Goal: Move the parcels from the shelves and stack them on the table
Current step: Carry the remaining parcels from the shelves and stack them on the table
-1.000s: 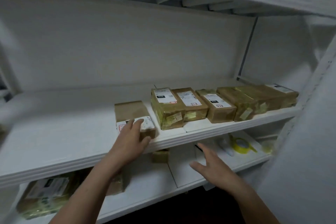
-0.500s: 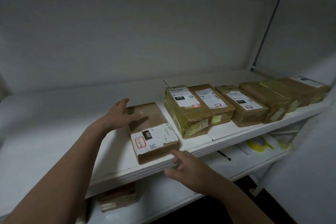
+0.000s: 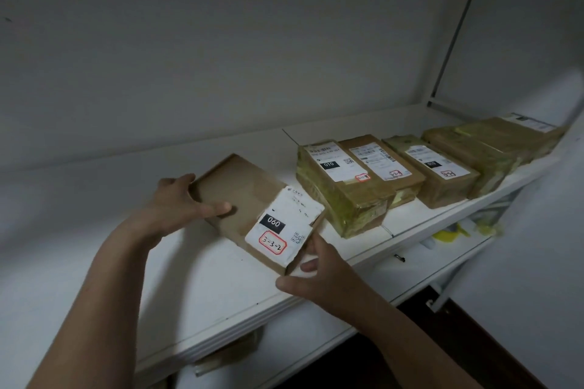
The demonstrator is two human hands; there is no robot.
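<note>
1. The left hand [image 3: 177,204] reaches in from the lower left and grips the far left end of the parcel [image 3: 243,188]. Its thumb [image 3: 218,208] lies flat on the top face, and the fingers [image 3: 177,181] curl round the far corner.
2. The parcel is flat brown cardboard. It sits on the white shelf [image 3: 94,230], turned at a slant so that one end points toward the back wall and the other toward the shelf's front edge. I cannot tell whether its near end is raised off the board.
3. A white label [image 3: 284,224] covers the near part of the top face. It bears "060" on a black patch and "3-3-2" handwritten in a red frame.
4. The right hand [image 3: 325,278] comes from the lower right and holds the near right corner of the parcel. Its thumb [image 3: 286,283] is tucked at the bottom edge of that corner and its fingers [image 3: 311,265] bend against the end face, so the parcel lies between the two hands.
5. Just beside the parcel, to the right, a row of parcels [image 3: 433,167] stands side by side along the same shelf, wrapped in brown and yellowish tape. The nearest of the row [image 3: 341,193] carries a label with "010".
6. Below, on the lower shelf [image 3: 410,275], lies a blurred yellow thing [image 3: 448,234], and further left another brown parcel [image 3: 227,354] shows partly under the upper board.
</note>
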